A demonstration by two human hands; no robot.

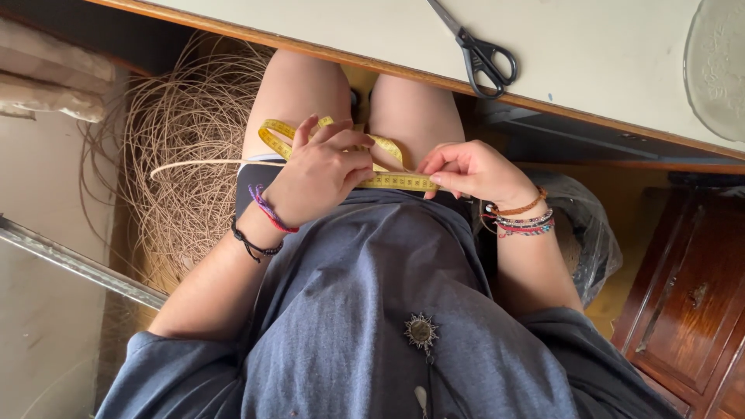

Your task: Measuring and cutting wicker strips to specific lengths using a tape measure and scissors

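1. Hanging at the bottom centre of the frame, nearest the camera, 1 sun-shaped pendant (421, 331) rests on the grey shirt (372, 310).
2. Above it, 2 hands meet over the lap at mid-frame. The left hand (322, 172) is curled closed around the yellow measuring tape (396, 181), its fingers folded over the strip and over 1 pale cane strand (198, 164) that runs out toward the left of the frame.
3. The right hand (469, 169) pinches the same tape between thumb and fingertips, closed tight on its right end.
4. There is 1 tape: a short straight stretch spans between the 2 grips, touching both, and a loose loop rises behind the left hand toward the knees.
5. The left wrist carries 2 bracelets (262, 225); the right wrist carries a stack of wristbands (521, 219), too bunched to count.
6. Further up, at the upper left, 1 coil of cane (182, 132) lies on the floor beside the bare legs.
7. Farthest, along the top of the frame, 1 pair of black-handled scissors (481, 56) lies shut on the pale table (590, 54), well apart from both hands.
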